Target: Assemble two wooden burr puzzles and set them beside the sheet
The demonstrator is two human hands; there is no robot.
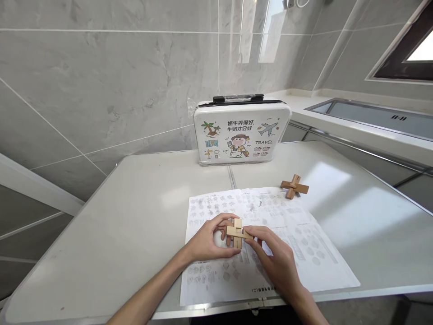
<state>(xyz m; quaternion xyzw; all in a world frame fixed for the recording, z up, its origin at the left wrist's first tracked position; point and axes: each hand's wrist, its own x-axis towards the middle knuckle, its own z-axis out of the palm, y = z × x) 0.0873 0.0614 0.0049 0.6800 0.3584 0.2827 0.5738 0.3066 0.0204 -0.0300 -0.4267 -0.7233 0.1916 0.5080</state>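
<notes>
Both my hands hold a small pale wooden cross-shaped puzzle (237, 231) just above a printed instruction sheet (304, 243). My left hand (207, 241) pinches it from the left with curled fingers. My right hand (274, 259) grips it from the right with thumb and fingertips. A second, darker wooden cross puzzle (294, 186) lies on the table beyond the sheet's far right corner, away from both hands.
A white folding table (135, 216) carries everything. A white case with cartoon travel pictures (241, 134) stands upright at its far edge against the grey tiled wall. A counter with a sunken basin (372, 117) runs along the right. The table's front edge is near my forearms.
</notes>
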